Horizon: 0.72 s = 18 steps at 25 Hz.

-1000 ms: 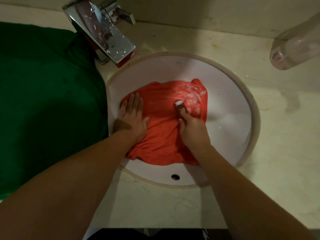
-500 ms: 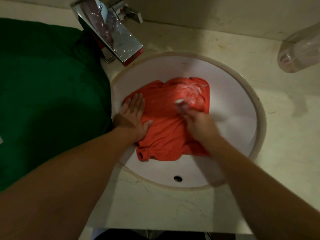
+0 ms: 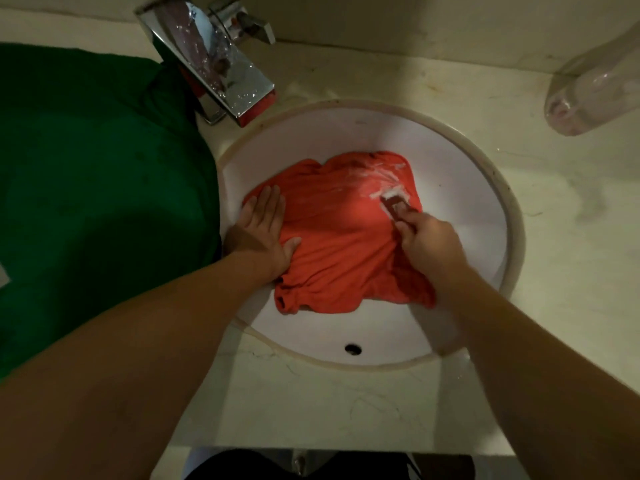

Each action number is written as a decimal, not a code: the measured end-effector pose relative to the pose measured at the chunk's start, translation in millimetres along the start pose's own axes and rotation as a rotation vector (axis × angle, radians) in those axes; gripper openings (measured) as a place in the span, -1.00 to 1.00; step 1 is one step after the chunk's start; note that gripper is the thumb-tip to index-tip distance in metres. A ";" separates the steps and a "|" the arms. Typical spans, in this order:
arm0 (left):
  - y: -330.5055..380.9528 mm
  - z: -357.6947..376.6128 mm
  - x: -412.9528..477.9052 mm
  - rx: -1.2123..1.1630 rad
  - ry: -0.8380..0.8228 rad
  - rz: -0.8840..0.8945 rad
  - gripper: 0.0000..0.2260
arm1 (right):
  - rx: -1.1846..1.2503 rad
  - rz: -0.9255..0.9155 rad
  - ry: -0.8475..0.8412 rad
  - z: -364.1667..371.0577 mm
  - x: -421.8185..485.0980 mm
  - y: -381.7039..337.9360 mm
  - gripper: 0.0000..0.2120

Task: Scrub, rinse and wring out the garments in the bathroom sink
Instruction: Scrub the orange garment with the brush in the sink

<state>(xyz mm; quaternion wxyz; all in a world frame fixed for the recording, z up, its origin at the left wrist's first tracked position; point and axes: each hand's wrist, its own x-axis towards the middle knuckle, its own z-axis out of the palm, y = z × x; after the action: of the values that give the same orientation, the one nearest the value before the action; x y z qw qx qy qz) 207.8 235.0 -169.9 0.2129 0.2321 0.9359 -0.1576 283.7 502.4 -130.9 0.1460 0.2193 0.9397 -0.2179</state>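
An orange-red garment (image 3: 341,237) lies spread in the round white sink (image 3: 460,174). White soap suds streak its far right corner. My left hand (image 3: 263,230) lies flat with fingers spread on the garment's left edge, pressing it down. My right hand (image 3: 427,242) is closed around a small brush (image 3: 393,199), whose sudsy head rests on the cloth at the upper right. The brush handle is mostly hidden in my fist.
A chrome faucet (image 3: 214,64) overhangs the sink's far left rim. A dark green cloth (image 3: 90,181) covers the counter to the left. A clear plastic bottle (image 3: 595,88) lies at the far right on the pale marble counter (image 3: 571,254). The overflow hole (image 3: 353,348) sits in the sink's near wall.
My right hand has slid the brush back and forth over the soapy corner and now holds it farther right. The garment has bunched slightly; my left hand has stayed pressed in place.
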 end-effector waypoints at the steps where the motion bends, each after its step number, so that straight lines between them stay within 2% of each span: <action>1: 2.8 -0.3 -0.5 -0.002 0.000 -0.002 -0.27 | -0.008 0.116 0.030 -8.1 3.2 7.3 -0.64; 2: 5.3 -1.0 -1.1 -0.001 0.003 -0.011 -0.27 | 0.005 0.151 0.064 -6.1 4.8 0.8 -0.64; 3: 7.8 -1.1 -2.3 -0.009 0.006 -0.019 -0.27 | 0.062 0.092 0.071 2.0 1.3 -19.7 -0.65; 5: 11.5 -0.3 -3.7 -0.005 0.007 -0.026 -0.26 | 0.206 -0.173 -0.008 31.3 -18.1 -66.2 -0.64; 7: 9.8 0.3 -3.6 -0.004 0.005 -0.025 -0.26 | 0.222 -0.357 -0.126 48.4 -35.7 -74.1 -0.61; 9: 7.8 2.0 -1.8 -0.018 0.019 -0.020 -0.28 | 0.068 -0.310 -0.091 28.2 -18.0 -38.7 -0.62; 12: 7.2 3.6 -6.5 -0.022 0.005 -0.025 -0.30 | -0.088 0.068 -0.027 -9.9 6.1 12.7 -0.65; 13: 8.4 0.4 -5.6 -0.010 -0.002 -0.035 -0.31 | -0.063 0.116 0.000 -10.5 6.9 11.0 -0.65; 15: 14.9 -9.2 -0.7 -0.022 0.008 -0.046 -0.34 | 0.088 -0.037 0.021 6.5 -6.2 -26.7 -0.65; 18: 35.1 -16.1 -2.0 -0.134 0.098 -0.030 -0.35 | 0.212 -0.322 -0.082 39.0 -45.7 -59.3 -0.59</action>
<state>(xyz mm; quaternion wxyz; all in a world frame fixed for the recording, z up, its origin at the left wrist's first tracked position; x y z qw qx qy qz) 221.8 270.1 -161.9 0.1796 0.2108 0.9570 -0.0863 301.8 420.0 -127.1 0.1234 0.0712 0.9278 -0.3449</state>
